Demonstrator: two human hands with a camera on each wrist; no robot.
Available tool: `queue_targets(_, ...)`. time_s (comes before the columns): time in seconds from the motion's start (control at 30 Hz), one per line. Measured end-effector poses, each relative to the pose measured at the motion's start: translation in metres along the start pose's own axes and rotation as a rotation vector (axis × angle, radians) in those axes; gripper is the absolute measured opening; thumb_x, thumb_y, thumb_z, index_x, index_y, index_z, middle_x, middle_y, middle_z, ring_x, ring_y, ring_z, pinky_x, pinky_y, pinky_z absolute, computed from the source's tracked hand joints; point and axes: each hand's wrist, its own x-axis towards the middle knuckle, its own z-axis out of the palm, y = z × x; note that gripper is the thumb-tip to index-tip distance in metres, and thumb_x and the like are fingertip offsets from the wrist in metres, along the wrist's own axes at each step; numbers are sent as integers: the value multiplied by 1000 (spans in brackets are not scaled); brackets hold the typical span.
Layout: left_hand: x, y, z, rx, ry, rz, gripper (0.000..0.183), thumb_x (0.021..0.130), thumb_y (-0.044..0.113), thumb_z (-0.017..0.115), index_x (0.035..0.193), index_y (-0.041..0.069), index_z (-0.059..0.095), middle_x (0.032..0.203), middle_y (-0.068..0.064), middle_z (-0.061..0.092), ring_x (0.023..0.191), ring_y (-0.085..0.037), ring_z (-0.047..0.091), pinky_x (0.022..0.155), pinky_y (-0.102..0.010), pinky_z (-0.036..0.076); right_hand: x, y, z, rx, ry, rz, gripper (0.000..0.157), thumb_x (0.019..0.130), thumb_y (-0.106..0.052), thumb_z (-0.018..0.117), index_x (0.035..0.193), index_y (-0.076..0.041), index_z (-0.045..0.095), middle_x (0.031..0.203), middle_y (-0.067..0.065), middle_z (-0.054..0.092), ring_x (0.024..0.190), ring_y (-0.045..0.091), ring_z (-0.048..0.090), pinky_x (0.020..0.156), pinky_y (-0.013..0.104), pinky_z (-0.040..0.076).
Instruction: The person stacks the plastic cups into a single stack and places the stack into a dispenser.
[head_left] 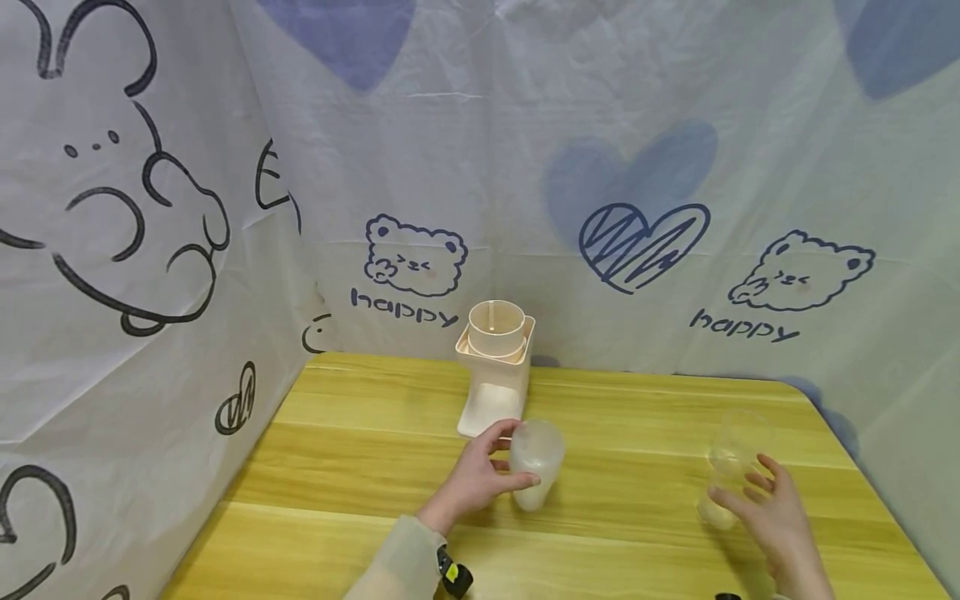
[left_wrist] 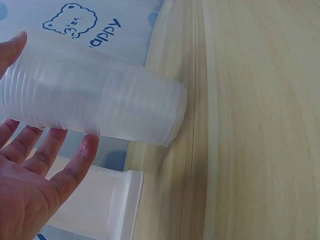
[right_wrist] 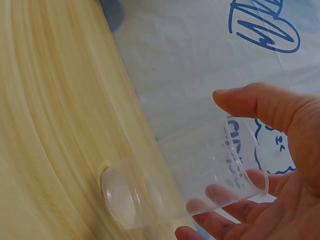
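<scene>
My left hand holds a stack of translucent plastic cups, with the thumb on one side and the fingers on the other. In the left wrist view, the nested rims of the cup stack show near the fingertips. On the table's right side stands a single clear plastic cup, upright, mouth up. Around it my right hand is spread, fingers behind the cup and thumb apart from its wall. Whether those fingers touch the cup, I cannot tell.
A cream-coloured stand with a round, open-topped holder is at the back of the wood-grain table, just beyond my left hand. White cloth printed with hearts and bears hangs behind the table and along its sides.
</scene>
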Motion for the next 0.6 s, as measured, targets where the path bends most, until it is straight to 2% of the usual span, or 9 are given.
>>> queue_targets(0.27, -1, -1, 1, -3, 1, -7, 69, 76, 10, 86, 135, 7, 51, 127, -9, 55, 108, -29, 57, 85, -41, 54, 2, 2, 2, -3, -7, -12, 116, 87, -42, 75, 154, -3, -12, 155, 33, 12, 140, 50, 17, 108, 64, 26)
queue_targets(0.37, -1, 0, 1, -10, 1, -9, 69, 76, 10, 85, 135, 8, 51, 126, -9, 56, 109, -29, 57, 86, -41, 54, 0, 2, 4, -5, 0, -32, 115, 88, -42, 74, 154, -2, -11, 154, 33, 15, 139, 49, 21, 107, 60, 31)
queue_targets(0.47, 0, 0, 1, -13, 1, -13, 68, 76, 9, 85, 135, 8, 51, 126, -9, 56, 109, -29, 57, 86, -42, 54, -2, 2, 5, -23, 16, -48, 112, 88, -44, 72, 155, -1, -7, 153, 30, 21, 137, 46, 29, 98, 42, 45)
queue_targets(0.53, 0, 0, 1, -12, 2, -16, 68, 76, 9, 85, 135, 8, 51, 125, -10, 56, 109, -30, 58, 86, -41, 54, -3, 2, 7, -31, 24, -50, 111, 88, -48, 71, 155, 0, -3, 152, 28, 25, 136, 43, 33, 88, 30, 48)
queue_targets(0.6, 0, -1, 1, -11, 5, -21, 68, 76, 9, 85, 135, 9, 52, 125, -9, 56, 109, -29, 58, 86, -40, 54, -3, 1, 8, -35, 29, -47, 110, 87, -52, 69, 155, 0, 0, 152, 26, 28, 134, 41, 36, 79, 22, 47)
